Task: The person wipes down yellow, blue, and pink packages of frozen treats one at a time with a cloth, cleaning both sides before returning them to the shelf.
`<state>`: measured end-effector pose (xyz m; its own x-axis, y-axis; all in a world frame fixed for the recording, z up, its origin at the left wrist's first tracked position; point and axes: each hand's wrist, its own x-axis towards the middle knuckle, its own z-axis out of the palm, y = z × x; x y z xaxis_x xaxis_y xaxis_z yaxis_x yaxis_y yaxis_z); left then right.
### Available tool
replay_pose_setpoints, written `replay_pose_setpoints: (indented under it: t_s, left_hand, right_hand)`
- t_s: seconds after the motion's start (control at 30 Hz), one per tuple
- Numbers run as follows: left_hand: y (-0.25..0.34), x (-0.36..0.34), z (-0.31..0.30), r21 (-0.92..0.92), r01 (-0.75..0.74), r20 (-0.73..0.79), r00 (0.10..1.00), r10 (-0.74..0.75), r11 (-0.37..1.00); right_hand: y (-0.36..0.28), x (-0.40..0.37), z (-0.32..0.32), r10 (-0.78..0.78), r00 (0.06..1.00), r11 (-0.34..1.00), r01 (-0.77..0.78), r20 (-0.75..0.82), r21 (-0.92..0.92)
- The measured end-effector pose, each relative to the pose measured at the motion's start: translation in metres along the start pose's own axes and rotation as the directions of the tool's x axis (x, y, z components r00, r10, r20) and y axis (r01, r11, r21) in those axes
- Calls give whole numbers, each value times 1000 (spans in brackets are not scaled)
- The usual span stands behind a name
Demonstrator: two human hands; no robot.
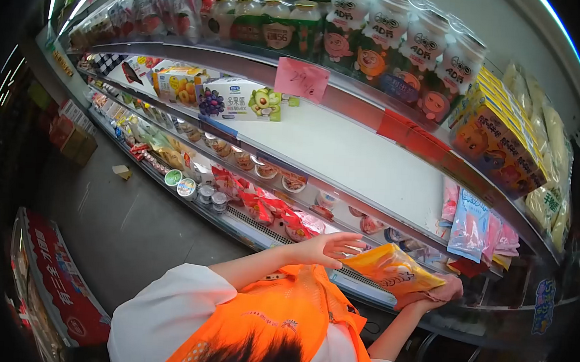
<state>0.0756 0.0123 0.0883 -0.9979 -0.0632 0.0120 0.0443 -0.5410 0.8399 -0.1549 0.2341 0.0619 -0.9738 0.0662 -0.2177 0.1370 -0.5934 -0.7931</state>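
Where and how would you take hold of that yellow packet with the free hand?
Probably pinch the yellow packet by its left end, coming from the left: that flat edge points toward the open left hand, while the right hand holds the other end.

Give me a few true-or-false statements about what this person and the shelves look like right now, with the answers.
1. The right hand holds a yellow packet. True.
2. The left hand is clenched in a fist. False: it is open, with its fingers spread near the packet.
3. A pink price card with handwriting is on the edge of the upper shelf. True.
4. The box with the avocado picture stands above the white-topped bottles. False: it stands on a shelf below them.
5. A light blue packet is next to pink ones. True.
6. The person's vest is green. False: it is orange.
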Motion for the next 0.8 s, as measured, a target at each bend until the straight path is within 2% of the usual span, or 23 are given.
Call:
replay_pose_setpoints:
  t_s: [0.03,0.07,0.1,0.13,0.23,0.33,0.4,0.47,0.5,0.53,0.57,0.6,0.63,0.67,0.7,0.73,0.8]
  left_hand:
    - [4,-2,4,290,-8,1,1000,9,957]
    - [6,-4,8,556,-9,-1,1000,11,831]
    - [7,-5,11,773,-1,-7,1000,10,634]
    - [0,-3,13,842,66,-107,993,44,535]
    - [-17,-5,15,764,27,-230,945,233,644]
    - [-27,-3,24,670,2,-247,943,221,742]
    - [-25,-5,40,664,-46,-231,937,263,746]
    - [-26,-10,63,689,-86,-236,912,335,719]
    - [-28,-11,75,720,-103,-247,886,392,686]
    - [-31,-13,84,753,-115,-255,857,448,648]
    - [-36,-17,91,744,-94,-283,852,440,661]
    - [-41,-20,99,733,-78,-310,846,434,675]
    - [-47,-21,107,722,-66,-335,838,430,689]
    - [-47,-26,115,642,-67,-407,814,414,764]
    - [-44,-32,123,556,-75,-474,790,390,828]
    - [-42,-38,129,465,-87,-534,766,357,881]
    - [-53,-47,129,320,-212,-603,706,371,923]
  right_hand:
    - [-1,-6,5,33,999,999,-34,30,5]
    - [-1,-11,9,72,996,997,-73,61,15]
    - [1,-17,15,116,988,992,-120,97,32]
    - [1,-23,21,162,977,984,-169,136,48]
    - [-4,-38,41,298,916,942,-328,268,73]
    - [-14,-53,52,428,810,877,-479,402,32]
    - [-21,-58,50,478,739,860,-504,475,-80]
    - [-28,-52,42,447,706,894,-336,549,-296]
    - [-33,-49,37,418,693,893,-196,587,-405]
    - [-40,-44,33,372,677,860,6,635,-510]
    - [-46,-40,29,323,656,780,224,682,-584]
    - [-54,-36,24,278,624,668,421,730,-614]
    - [-60,-34,19,254,598,607,513,760,-607]
    - [-67,-31,14,235,587,595,543,774,-592]
    - [-71,-29,11,230,585,635,515,778,-575]
    - [-75,-28,9,250,633,850,219,732,-479]
    - [-94,-26,3,466,516,881,-193,719,-433]
